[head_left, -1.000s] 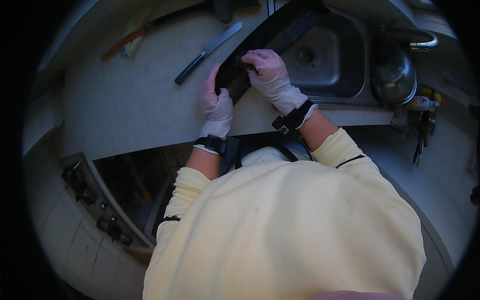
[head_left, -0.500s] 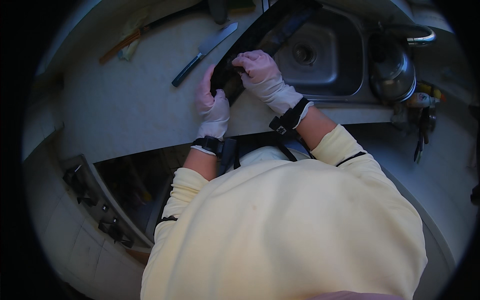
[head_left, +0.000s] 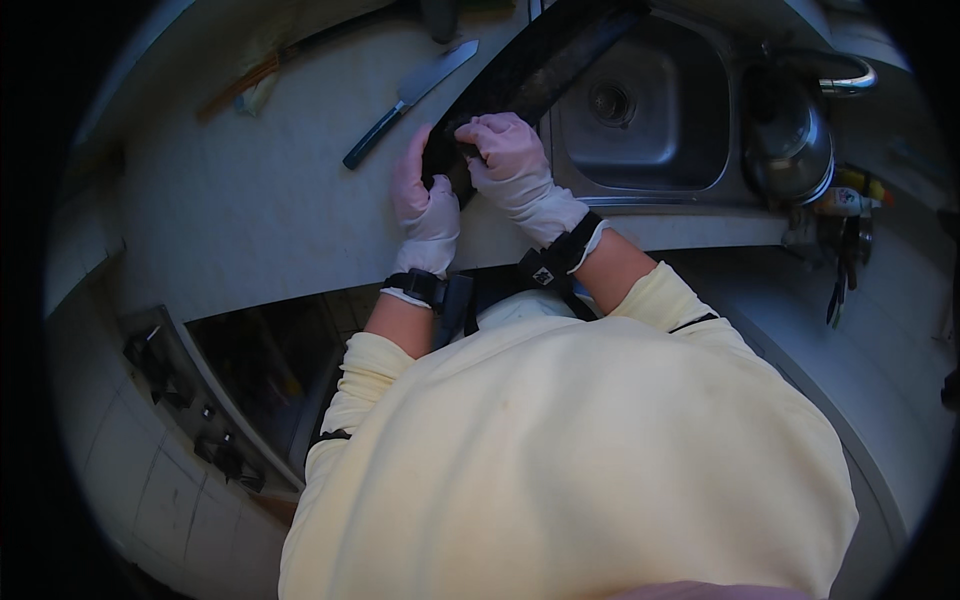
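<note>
A long, dark, glossy object (head_left: 535,70) runs diagonally from the counter (head_left: 250,200) up beside the sink. My left hand (head_left: 425,210), in a pink and white glove, is closed round the left side of its near end. My right hand (head_left: 510,175), gloved the same way, has curled fingers on the object just right of the left one, fingertips partly hidden. A knife (head_left: 381,129) with a dark handle lies to the left of the object.
The steel sink (head_left: 650,130) is at right, with a faucet (head_left: 845,85), a round steel vessel (head_left: 785,150) and several hanging utensils (head_left: 845,260) beside it. A long brown item (head_left: 235,95) lies at the back left, and a stove panel (head_left: 190,410) is lower left.
My right hand has moved left and slightly down along the dark object, closer to my left hand, which has shifted only slightly left. The knife lies where it was.
</note>
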